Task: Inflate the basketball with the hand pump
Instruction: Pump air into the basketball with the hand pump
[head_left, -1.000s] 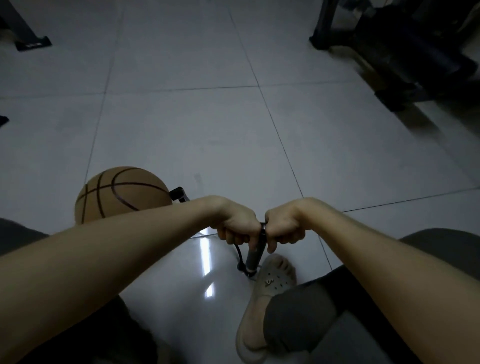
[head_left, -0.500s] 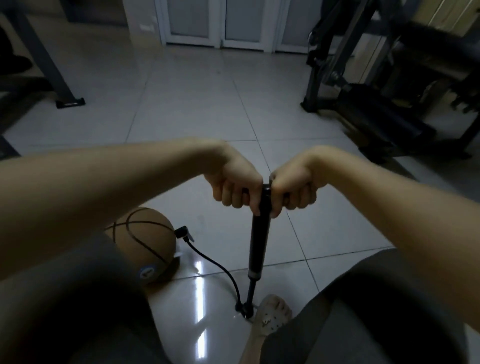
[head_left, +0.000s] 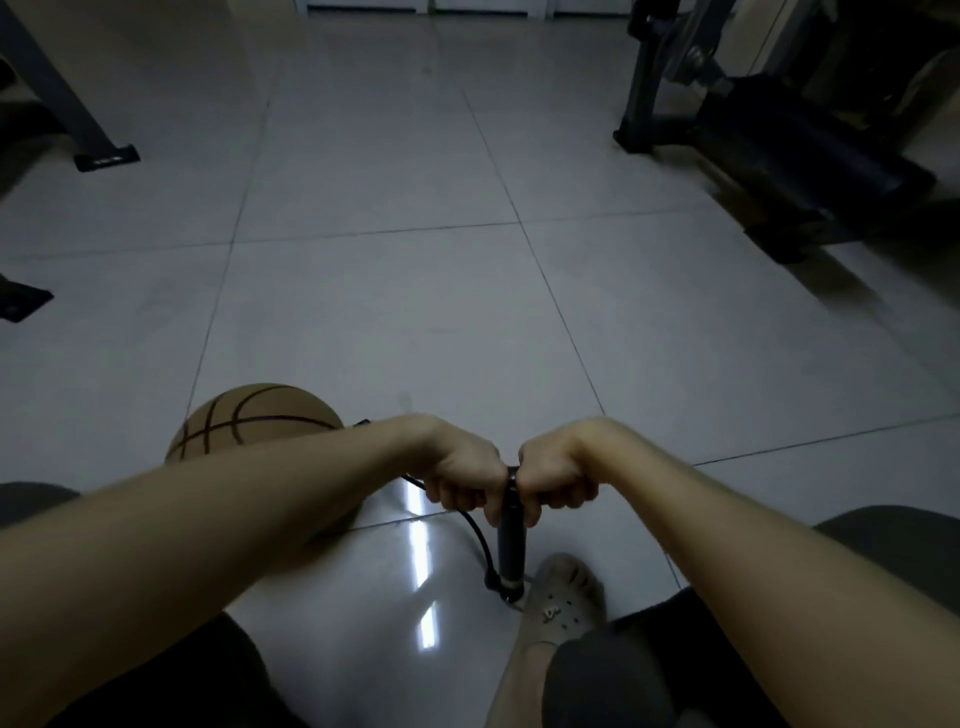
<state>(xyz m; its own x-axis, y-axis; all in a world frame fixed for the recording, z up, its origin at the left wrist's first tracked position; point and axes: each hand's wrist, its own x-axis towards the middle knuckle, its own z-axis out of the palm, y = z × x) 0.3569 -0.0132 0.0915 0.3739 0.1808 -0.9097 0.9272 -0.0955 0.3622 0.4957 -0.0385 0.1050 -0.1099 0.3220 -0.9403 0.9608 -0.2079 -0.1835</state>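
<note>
Nearest to us, our foot (head_left: 563, 597) in a perforated clog sits just right of the pump (head_left: 510, 540) base, likely pinning its footplate, though the plate itself is hidden. The pump's long axis runs upright from the floor (head_left: 395, 291) to our 2 fists. Our left hand (head_left: 467, 475) and right hand (head_left: 556, 480) are both closed tight on the handle, 1 on each side of the shaft, equally near it. With the barrel showing short below our fists, we judge the stroke near its bottom, so the coming move is a straight pull up along that axis. The hose (head_left: 478, 535) curves left from the base toward the ball (head_left: 249, 423), which rests on the floor left of and slightly beyond our grip, partly behind our left forearm.
</note>
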